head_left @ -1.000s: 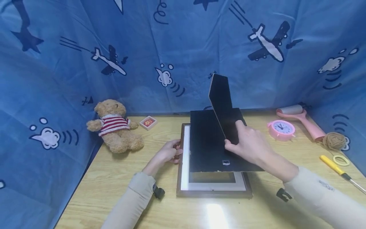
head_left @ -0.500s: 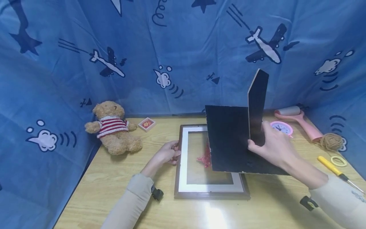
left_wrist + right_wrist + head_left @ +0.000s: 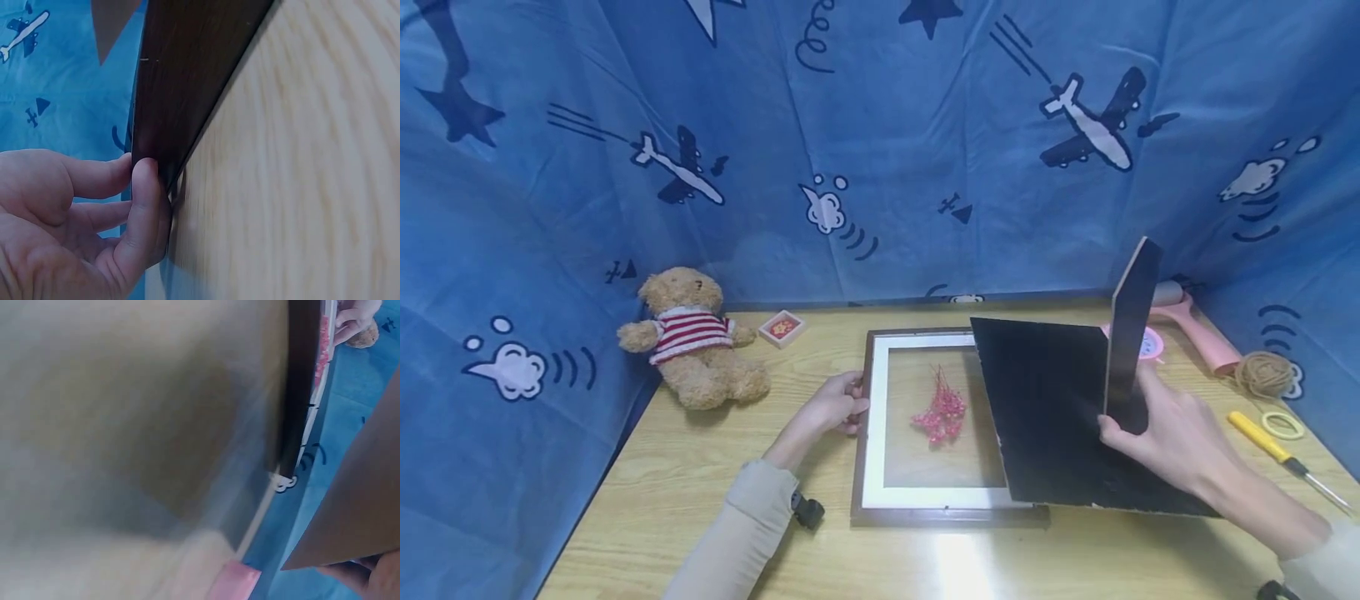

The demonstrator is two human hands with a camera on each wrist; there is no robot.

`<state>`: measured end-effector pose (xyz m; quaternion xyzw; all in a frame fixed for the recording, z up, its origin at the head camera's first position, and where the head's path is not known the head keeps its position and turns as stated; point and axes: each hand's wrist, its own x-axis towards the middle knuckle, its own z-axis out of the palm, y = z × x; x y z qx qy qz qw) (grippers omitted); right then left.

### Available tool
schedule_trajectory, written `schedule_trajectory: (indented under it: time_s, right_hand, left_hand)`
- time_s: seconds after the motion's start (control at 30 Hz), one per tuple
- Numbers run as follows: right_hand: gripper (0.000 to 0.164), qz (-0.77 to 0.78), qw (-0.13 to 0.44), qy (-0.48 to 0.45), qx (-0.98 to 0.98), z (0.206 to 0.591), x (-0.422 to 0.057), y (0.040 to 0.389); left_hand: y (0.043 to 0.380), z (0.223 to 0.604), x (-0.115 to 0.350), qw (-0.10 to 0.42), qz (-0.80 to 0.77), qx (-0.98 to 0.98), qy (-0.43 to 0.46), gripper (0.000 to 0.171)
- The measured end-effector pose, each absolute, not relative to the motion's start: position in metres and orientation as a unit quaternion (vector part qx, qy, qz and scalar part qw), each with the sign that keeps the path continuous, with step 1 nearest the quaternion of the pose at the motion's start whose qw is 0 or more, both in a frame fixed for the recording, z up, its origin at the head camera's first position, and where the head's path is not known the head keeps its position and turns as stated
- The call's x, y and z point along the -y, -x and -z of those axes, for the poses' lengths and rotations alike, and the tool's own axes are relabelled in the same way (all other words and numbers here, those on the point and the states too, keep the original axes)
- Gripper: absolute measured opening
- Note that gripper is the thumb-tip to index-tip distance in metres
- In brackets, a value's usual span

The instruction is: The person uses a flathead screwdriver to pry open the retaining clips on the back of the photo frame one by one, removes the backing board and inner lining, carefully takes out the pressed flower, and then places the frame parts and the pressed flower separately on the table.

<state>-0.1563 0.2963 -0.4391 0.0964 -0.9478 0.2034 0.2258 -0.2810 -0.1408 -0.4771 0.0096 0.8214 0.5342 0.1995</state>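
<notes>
A brown picture frame (image 3: 951, 517) with a white mat border lies on the table, and a sprig of pink dried flowers (image 3: 942, 412) shows within it. At its left side my left hand (image 3: 835, 404) holds the edge; the left wrist view has thumb and fingers against the dark frame side (image 3: 169, 75). My right hand (image 3: 1187, 433) pinches the raised stand leg (image 3: 1131, 317) of a black backing board (image 3: 1045, 400). This board is lifted above the table and overlaps the frame's right side in the head view. Its brown face (image 3: 362, 487) appears in the right wrist view.
A teddy bear (image 3: 692, 342) and a small card box (image 3: 782, 328) lie at the left back. On the right are a pink clock (image 3: 1152, 343), a pink lint roller (image 3: 1202, 333), a twine ball (image 3: 1264, 375), a yellow ring (image 3: 1283, 426) and a yellow-handled screwdriver (image 3: 1262, 435).
My right hand has carried the backing board rightward off the frame and lower toward me, uncovering the pink flowers. The left hand has stayed at the frame's left edge.
</notes>
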Motion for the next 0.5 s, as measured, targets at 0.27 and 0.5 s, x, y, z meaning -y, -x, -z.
schedule_trajectory:
  time_s: [0.27, 0.5]
  right_hand:
    - [0.051, -0.214, 0.219, -0.107, 0.946, 0.453, -0.305, 0.145]
    - [0.045, -0.189, 0.214, -0.091, 0.954, 0.465, -0.312, 0.130]
  left_hand:
    - [0.283, 0.479, 0.144, 0.203, -0.532, -0.822, -0.002, 0.070]
    - [0.283, 0.479, 0.144, 0.205, -0.537, -0.818, -0.006, 0.071]
